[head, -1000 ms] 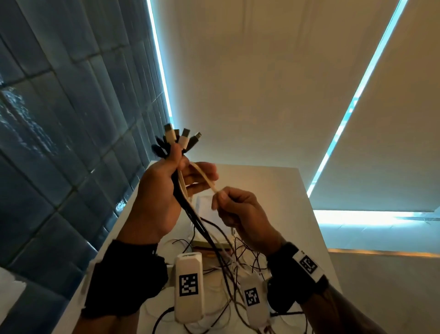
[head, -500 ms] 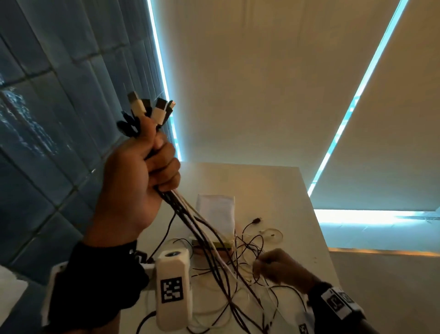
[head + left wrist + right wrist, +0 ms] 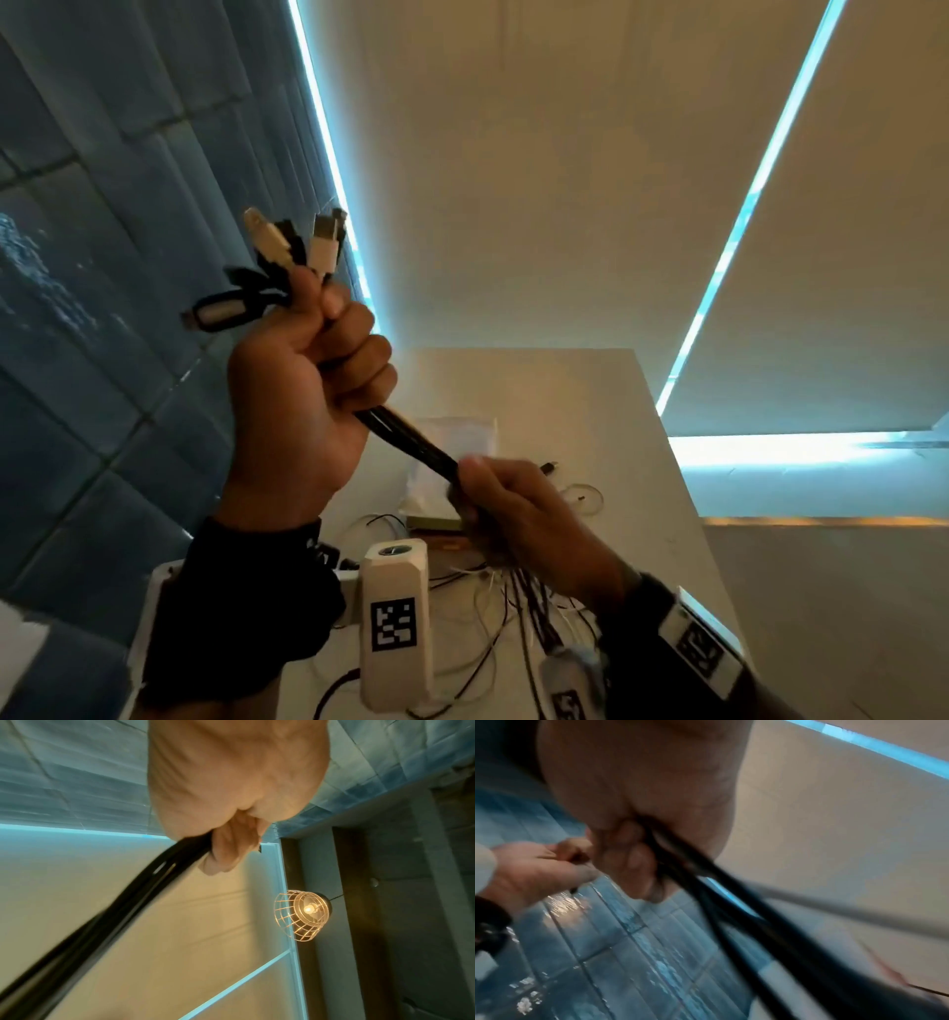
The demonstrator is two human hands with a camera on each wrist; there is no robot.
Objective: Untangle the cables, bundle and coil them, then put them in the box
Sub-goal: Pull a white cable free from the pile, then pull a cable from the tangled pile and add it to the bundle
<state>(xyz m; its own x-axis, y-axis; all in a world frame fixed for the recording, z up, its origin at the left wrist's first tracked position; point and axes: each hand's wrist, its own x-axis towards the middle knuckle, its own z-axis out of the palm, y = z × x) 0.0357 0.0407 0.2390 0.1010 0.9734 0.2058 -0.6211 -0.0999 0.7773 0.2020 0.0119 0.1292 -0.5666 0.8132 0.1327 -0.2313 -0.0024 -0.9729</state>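
Note:
My left hand [image 3: 308, 390] is raised in a fist round a bundle of black and white cables [image 3: 411, 437]. Their USB plugs [image 3: 287, 246] fan out above the fist. Lower right, my right hand [image 3: 508, 498] grips the same bundle a short way down, so the stretch between the hands is taut. Loose cable tails [image 3: 493, 606] trail below onto the white table [image 3: 590, 411]. The left wrist view shows the fist [image 3: 226, 841] clamped on dark cables [image 3: 102, 919]. In the blurred right wrist view the fingers [image 3: 631, 862] curl round black cables [image 3: 731, 902]. A cardboard box [image 3: 436, 521] lies mostly hidden behind the hands.
A white packet [image 3: 462, 437] lies on the table beyond the hands, with a small round clear disc [image 3: 583, 498] to its right. A blue tiled wall [image 3: 102, 308] runs along the left. A caged lamp [image 3: 303, 914] hangs overhead.
My right hand rose from the loose cables on the table and gripped the bundle just below my left fist. The left hand stayed raised with the plugs.

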